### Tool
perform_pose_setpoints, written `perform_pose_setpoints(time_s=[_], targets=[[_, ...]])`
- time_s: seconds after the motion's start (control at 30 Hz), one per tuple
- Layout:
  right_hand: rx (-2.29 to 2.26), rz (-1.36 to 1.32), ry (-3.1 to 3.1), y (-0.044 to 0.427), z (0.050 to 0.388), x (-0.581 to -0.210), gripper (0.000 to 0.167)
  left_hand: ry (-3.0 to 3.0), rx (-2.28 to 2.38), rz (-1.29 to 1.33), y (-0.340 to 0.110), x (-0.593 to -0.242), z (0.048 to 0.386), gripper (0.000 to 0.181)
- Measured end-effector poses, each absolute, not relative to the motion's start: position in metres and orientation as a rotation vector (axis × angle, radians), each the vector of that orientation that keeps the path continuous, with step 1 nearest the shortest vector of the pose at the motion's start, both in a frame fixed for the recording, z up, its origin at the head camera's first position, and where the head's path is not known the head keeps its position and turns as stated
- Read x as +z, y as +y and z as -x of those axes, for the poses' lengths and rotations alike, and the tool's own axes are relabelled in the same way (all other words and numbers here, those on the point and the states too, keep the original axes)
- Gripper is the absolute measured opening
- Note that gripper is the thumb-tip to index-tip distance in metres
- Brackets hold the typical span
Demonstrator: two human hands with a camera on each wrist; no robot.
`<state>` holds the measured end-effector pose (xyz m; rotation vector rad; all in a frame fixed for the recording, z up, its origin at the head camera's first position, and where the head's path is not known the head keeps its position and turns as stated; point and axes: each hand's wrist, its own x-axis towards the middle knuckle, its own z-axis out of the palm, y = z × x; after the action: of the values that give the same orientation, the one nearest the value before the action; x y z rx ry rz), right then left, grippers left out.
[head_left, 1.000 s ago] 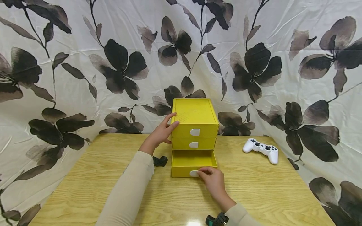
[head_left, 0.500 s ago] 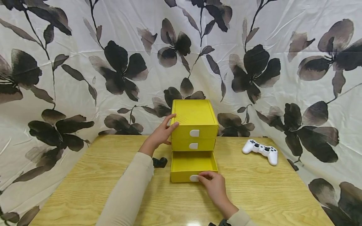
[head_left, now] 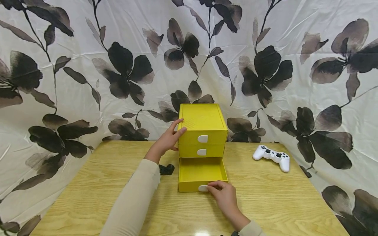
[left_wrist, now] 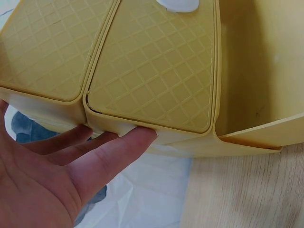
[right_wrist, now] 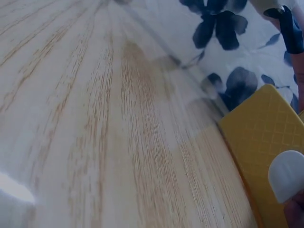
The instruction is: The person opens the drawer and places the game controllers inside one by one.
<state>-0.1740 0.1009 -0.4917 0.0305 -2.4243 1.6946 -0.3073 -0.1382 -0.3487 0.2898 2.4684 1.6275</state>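
Observation:
A yellow three-drawer box [head_left: 202, 114] stands at the middle of the table, with white tabs on its drawer fronts. Its bottom drawer [head_left: 189, 186] is pulled far out, and its bare inside shows. My right hand [head_left: 225, 198] pinches that drawer's white handle [head_left: 203, 188] at its right edge. In the right wrist view only a fingertip shows by the white handle [right_wrist: 287, 175]. Fairly straight fingers of my left hand [head_left: 165, 141] rest on the box's left side near the upper drawers. The left wrist view shows these fingers [left_wrist: 111, 154] touching the side wall.
A white game controller [head_left: 272, 157] lies on the wooden table [head_left: 97, 183] to the right. Just left of the box is a small black object [head_left: 167, 169], partly behind the left wrist. A flower-patterned cloth [head_left: 206, 42] hangs behind the table.
The bottom drawer has slid further out toward me, with my right hand pinching its handle. My left hand has stayed on the side of the box.

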Motion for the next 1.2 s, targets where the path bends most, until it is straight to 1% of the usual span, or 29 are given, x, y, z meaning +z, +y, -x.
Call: perform_pose_setpoints(time_s=[0.23,0.47,0.77,1.0,1.2], targets=[[1.657,-0.080,-2.433,0.105,0.173,-0.486,0.008,2.488,1.631,-0.307,-0.140,-0.353,0.311,0.070],[1.687,-0.104,-2.475,0.109,0.173,-0.470,0.006,2.500,1.632,-0.298,-0.142,-0.350,0.312,0.069],[1.709,-0.153,-2.502,0.118,0.169,-0.442,0.007,2.487,1.619,-0.301,-0.144,-0.353,0.315,0.066],[1.615,-0.137,-2.498,0.133,0.180,-0.422,0.005,2.478,1.629,-0.309,-0.145,-0.353,0.315,0.063],[1.467,-0.141,-2.601,0.154,0.196,-0.411,0.004,2.469,1.642,-0.314,-0.143,-0.353,0.316,0.066]])
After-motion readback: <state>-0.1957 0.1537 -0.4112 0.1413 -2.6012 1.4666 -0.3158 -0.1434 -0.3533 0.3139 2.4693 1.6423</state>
